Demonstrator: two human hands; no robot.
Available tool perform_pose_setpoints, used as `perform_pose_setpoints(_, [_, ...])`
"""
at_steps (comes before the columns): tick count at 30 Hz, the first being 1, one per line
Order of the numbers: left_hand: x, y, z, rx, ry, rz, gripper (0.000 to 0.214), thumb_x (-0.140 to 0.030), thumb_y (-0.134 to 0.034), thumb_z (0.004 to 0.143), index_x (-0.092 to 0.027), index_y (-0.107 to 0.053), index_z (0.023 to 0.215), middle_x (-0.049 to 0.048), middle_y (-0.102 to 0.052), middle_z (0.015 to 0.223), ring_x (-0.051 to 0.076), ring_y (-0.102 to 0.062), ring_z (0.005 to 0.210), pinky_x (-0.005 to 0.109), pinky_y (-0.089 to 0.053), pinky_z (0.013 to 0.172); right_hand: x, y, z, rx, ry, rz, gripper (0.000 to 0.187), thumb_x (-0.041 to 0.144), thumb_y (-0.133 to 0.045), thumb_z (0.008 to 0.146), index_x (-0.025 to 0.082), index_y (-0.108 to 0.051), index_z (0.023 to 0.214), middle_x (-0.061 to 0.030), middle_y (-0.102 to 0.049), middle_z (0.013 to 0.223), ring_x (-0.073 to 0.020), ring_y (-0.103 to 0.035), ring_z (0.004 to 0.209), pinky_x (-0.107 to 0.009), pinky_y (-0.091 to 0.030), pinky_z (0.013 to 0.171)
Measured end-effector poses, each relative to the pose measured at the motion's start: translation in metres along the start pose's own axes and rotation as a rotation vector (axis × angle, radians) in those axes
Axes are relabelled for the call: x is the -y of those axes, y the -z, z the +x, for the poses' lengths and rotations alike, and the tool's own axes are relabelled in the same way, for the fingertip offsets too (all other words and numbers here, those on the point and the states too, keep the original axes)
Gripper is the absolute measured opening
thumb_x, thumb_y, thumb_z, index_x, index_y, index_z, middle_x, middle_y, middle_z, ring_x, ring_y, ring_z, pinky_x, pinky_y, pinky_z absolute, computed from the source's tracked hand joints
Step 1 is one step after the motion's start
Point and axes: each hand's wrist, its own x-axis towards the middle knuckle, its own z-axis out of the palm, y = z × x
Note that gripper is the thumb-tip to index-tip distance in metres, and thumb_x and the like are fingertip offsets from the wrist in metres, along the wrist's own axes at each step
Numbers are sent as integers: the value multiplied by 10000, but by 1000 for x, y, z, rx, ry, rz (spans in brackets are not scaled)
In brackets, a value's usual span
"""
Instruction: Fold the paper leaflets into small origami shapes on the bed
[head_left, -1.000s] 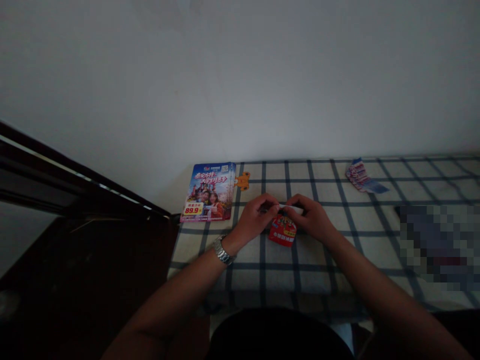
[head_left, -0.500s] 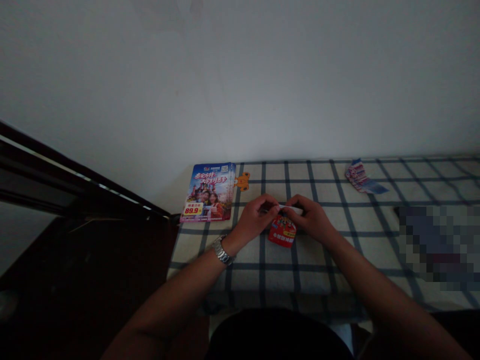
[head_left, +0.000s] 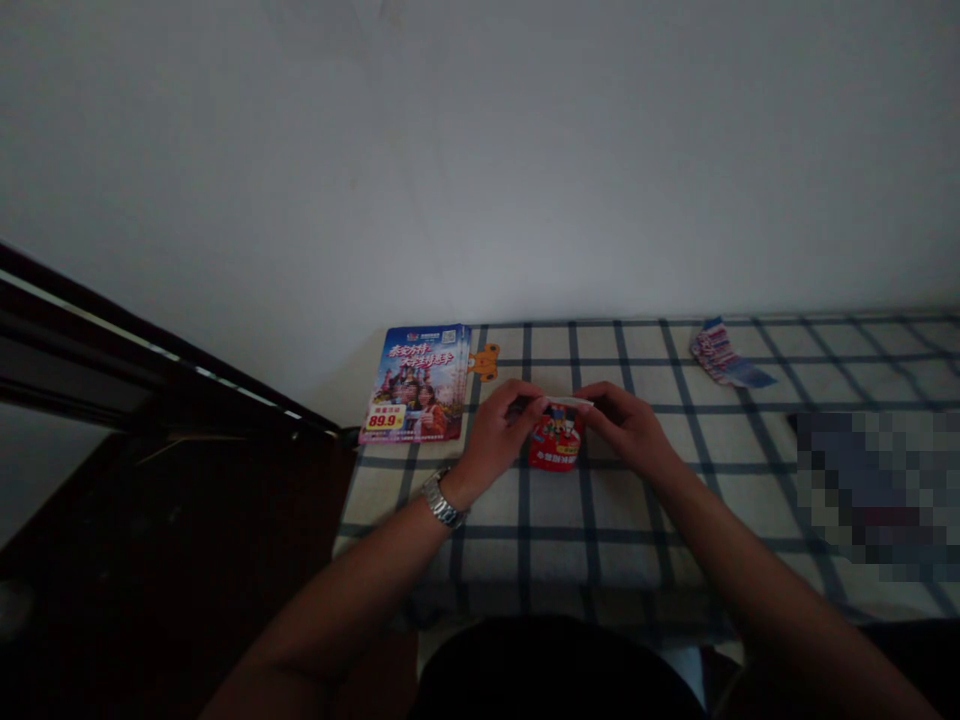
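Red card [head_left: 555,446] is right of the stack [head_left: 416,385], slightly lower. Prob. light, thin, bendy but springy, easily creased; best held by both ends of its white edge [head_left: 568,402]. L hand [head_left: 499,435] and R hand [head_left: 630,425] each pinch one end, thumb & fingertips tog. Bear [head_left: 485,362] just right of stack; crumpled strip [head_left: 731,358] far right. Vs 0.5 s ago: card squarer, its bottom nearer level w/ stack's base; hands slightly farther apart.
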Motion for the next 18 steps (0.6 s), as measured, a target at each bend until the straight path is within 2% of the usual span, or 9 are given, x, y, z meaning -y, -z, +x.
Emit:
perform_pose_setpoints(7, [-2, 3, 0, -3, -33, 14, 223, -432, -623, 1017, -217, -681, 997, 21, -702, 978, 158, -659, 885, 270, -533, 811, 3, 2, 0, -33, 8, -12, 322, 550, -712, 919, 230, -728, 948, -41, -750, 827, -204, -693, 753, -316, -561, 662])
perform_pose_setpoints(12, [-3, 2, 0, -9, -31, 42, 234, -443, -623, 1016, -218, -683, 996, 20, -696, 955, 158, -651, 861, 265, -530, 788, 5, 3, -1, -54, 8, -37, 309, 534, -725, 915, 228, -742, 947, -38, -755, 805, -200, -699, 728, -308, -561, 644])
perform_pose_setpoints(18, [0, 1, -1, -12, -48, 24, 244, -450, -619, 1020, -214, -673, 991, 17, -682, 945, 153, -651, 857, 260, -535, 787, 7, 3, -2, 45, -4, -14, 378, 569, -714, 912, 236, -775, 1082, -56, -789, 922, -217, -717, 788, -323, -577, 673])
